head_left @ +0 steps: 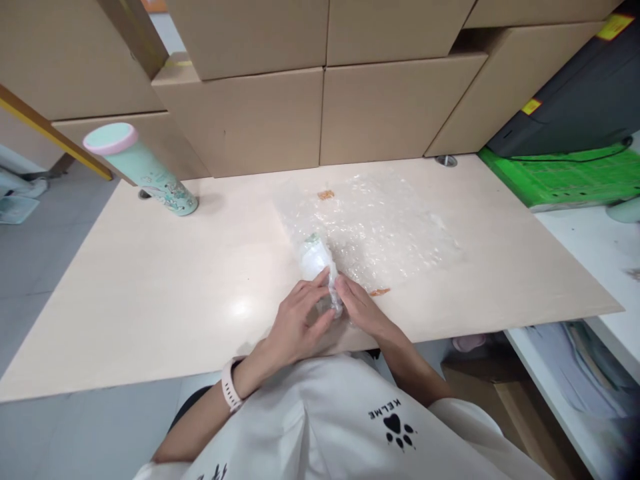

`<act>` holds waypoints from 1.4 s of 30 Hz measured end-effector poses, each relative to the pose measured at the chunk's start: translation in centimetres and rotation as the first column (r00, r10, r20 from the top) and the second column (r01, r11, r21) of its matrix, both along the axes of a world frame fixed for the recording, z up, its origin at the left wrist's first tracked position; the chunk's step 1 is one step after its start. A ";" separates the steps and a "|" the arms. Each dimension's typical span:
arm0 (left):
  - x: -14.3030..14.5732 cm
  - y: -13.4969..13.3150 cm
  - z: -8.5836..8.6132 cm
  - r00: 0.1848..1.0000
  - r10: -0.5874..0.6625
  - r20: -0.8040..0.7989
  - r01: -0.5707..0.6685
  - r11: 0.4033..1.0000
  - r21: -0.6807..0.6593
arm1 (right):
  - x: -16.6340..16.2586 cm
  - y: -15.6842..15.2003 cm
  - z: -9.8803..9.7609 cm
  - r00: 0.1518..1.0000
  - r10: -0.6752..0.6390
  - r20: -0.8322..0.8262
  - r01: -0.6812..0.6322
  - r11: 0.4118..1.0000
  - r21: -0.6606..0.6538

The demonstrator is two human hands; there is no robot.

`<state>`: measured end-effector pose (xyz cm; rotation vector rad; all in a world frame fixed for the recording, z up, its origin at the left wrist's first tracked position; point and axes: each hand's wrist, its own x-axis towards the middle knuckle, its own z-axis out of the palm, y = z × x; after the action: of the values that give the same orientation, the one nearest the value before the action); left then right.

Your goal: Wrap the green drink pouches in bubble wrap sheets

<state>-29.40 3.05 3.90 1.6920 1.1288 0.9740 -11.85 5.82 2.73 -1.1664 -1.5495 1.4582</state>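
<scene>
Near the front edge of the table, a small white item (315, 259) lies partly rolled in clear bubble wrap; its exact kind is hidden by the wrap. A bit of green shows at its far end. From the left, my left hand (303, 313) rests over the bundle, fingers bent onto the plastic. My right hand (359, 305) presses the bundle's right side, thumb and fingers holding the wrap's edge. The loose part of the bubble wrap (390, 227) spreads flat beyond and to the right of my hands, with orange printed marks on it.
A mint-green tumbler (160, 180) with a pink rim stands at the table's back left. Stacked cardboard boxes (270, 123) line the back edge. To the right are a green crate (560, 177), a dark bin (575, 93) and a white shelf (595, 247).
</scene>
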 end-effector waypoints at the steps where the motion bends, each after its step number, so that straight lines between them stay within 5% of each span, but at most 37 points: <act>1: 0.3 0.3 -0.2 0.997 -0.046 -0.057 0.048 0.998 0.041 | 0.4 0.2 -0.2 1.000 -0.007 0.031 0.007 1.000 -0.027; 4: 1.4 1.3 -1.0 0.968 -0.140 -0.209 0.159 0.984 0.079 | 1.8 0.7 -0.7 0.971 -0.057 0.230 0.057 0.998 0.010; 7: 2.9 1.8 -1.6 0.922 -0.144 -0.358 0.182 0.981 0.072 | 2.8 0.9 -0.4 0.862 -0.256 0.438 0.164 0.958 0.236; 10: 4.0 2.0 -1.8 0.882 -0.101 -0.461 0.152 0.986 0.074 | 3.0 0.3 0.6 0.773 -0.435 0.462 0.217 0.865 0.453; 12: 4.1 1.9 -1.7 0.875 -0.099 -0.474 0.147 0.987 0.066 | 2.8 -0.2 1.1 0.814 -0.372 0.446 0.129 0.865 0.486; 16: 3.1 1.6 -1.3 0.952 -0.103 -0.288 0.114 0.993 0.019 | 2.1 -0.9 0.4 0.845 -0.205 0.493 -0.034 0.900 0.434; 20: 1.1 1.5 -1.2 0.962 0.271 -0.007 -0.271 0.960 -0.071 | 1.1 -0.8 -1.0 0.791 -0.276 0.546 0.007 0.896 0.443; 22: 0.2 1.7 -1.6 0.933 0.340 0.121 -0.302 0.919 -0.254 | 0.6 -0.6 -1.3 0.780 -0.302 0.548 0.020 0.887 0.461; 25: -0.7 1.7 -2.7 0.920 0.289 0.265 -0.161 0.895 -0.417 | 0.4 -0.4 -1.3 0.810 -0.295 0.506 0.041 0.891 0.453; 31: 0.0 0.9 -4.8 0.993 0.084 0.078 -0.066 0.977 -0.201 | 1.0 -0.3 -3.5 0.913 -0.187 0.363 0.087 0.958 0.274; 37: 1.3 1.2 -3.1 0.999 -0.026 0.041 0.030 0.995 -0.094 | 2.3 0.4 -3.6 0.932 -0.149 0.331 0.093 0.979 0.181; 42: 4.5 3.0 -2.6 0.991 -0.121 0.053 0.125 0.989 -0.077 | 4.3 1.1 -1.8 0.911 -0.170 0.375 0.072 0.962 0.262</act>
<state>-24.88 6.05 1.33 1.6452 1.0064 0.8764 -7.59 6.88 0.91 -1.4387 -1.8264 0.9532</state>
